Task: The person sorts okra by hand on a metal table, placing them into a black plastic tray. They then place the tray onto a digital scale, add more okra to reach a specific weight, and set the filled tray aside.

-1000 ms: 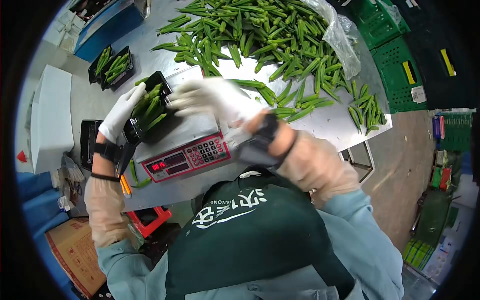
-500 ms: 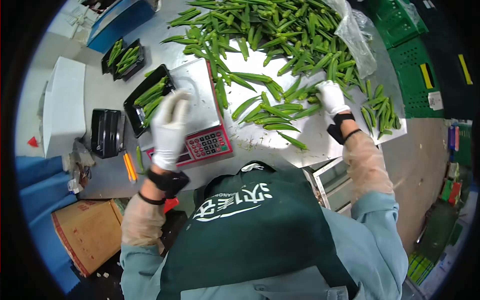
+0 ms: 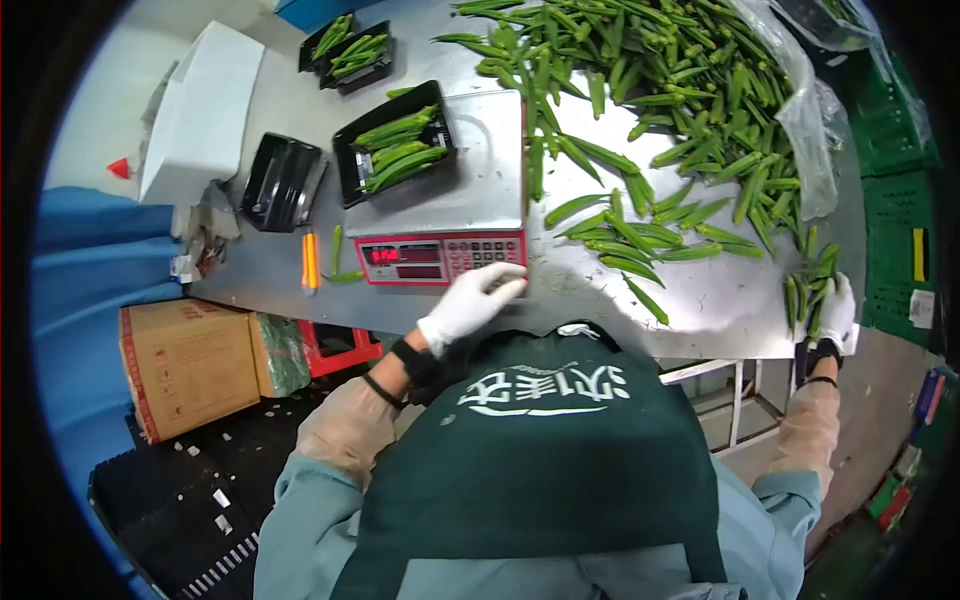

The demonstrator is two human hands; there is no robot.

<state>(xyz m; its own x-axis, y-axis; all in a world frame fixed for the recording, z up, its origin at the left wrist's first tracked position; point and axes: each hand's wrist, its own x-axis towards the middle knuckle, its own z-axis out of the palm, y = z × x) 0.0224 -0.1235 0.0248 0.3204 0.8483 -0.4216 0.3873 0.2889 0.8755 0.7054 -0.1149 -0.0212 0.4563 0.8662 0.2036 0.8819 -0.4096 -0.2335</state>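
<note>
My left hand (image 3: 474,303), in a white glove, is just below the keypad of the red scale (image 3: 400,262). Its thumb and fingers are apart, with nothing between them. A black tray (image 3: 440,103) holding several okra pods (image 3: 400,150) rests partly on the scale's metal plate (image 3: 490,160). My right hand (image 3: 838,308), also gloved, is at the table's right edge beside a small group of okra (image 3: 800,297). Its fingers are partly hidden, so a grip cannot be made out. Loose okra pods (image 3: 630,245) lie between the scale and my right hand.
A large okra heap (image 3: 700,90) covers the back right, beside clear plastic (image 3: 800,120). Stacked empty black trays (image 3: 281,183) and an orange-handled tool (image 3: 310,262) are on the left. Two filled trays (image 3: 358,58) stand behind. A green crate (image 3: 900,225) borders the table's right side.
My left hand has moved from beside the okra tray to below the keypad. My right hand has moved right, to the small okra group. The view has shifted, and the tray now overlaps the scale plate.
</note>
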